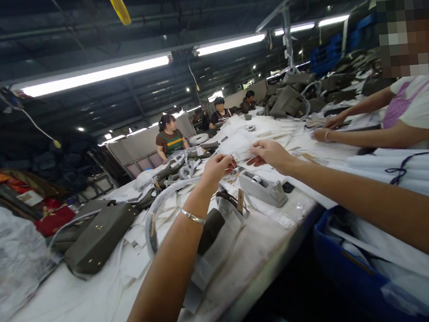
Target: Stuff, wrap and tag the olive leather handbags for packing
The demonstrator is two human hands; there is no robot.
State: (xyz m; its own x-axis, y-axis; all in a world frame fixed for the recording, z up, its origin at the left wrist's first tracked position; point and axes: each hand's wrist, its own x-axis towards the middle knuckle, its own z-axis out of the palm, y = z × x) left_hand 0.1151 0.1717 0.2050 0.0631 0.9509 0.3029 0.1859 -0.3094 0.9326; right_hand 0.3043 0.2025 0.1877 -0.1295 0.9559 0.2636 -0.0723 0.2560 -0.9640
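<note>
a: what sat closest to the camera?
b: at the lower right of the frame, a blue plastic bin (339, 260) tucked against the table edge, probably to keep it within reach. a white-covered work table (81, 313) ran from the lower left into the distance.
a: and under the arms?
b: a silver metal bangle (192, 216) ringed the left wrist. below that forearm lay a dark bag half wrapped in clear plastic (221, 235). just right of it a grey plastic tape dispenser (262, 187) was parked beneath the hands.
a: the hands themselves?
b: in the centre, raised off the table. the left hand (217, 168) and the right hand (270, 153) each had fingertips pinched closed on opposite edges of a thin whitish sheet (241, 153). paper or film, i couldn't tell. gripping two edges in the air looked like a way to keep it flat.
a: further off?
b: at mid left an olive-grey leather handbag (97, 239) lay flat among white scraps. at the right, a co-worker's hands (329, 127) rested on papers. in the upper middle a seated person in a green striped top (170, 141) faced the table.
</note>
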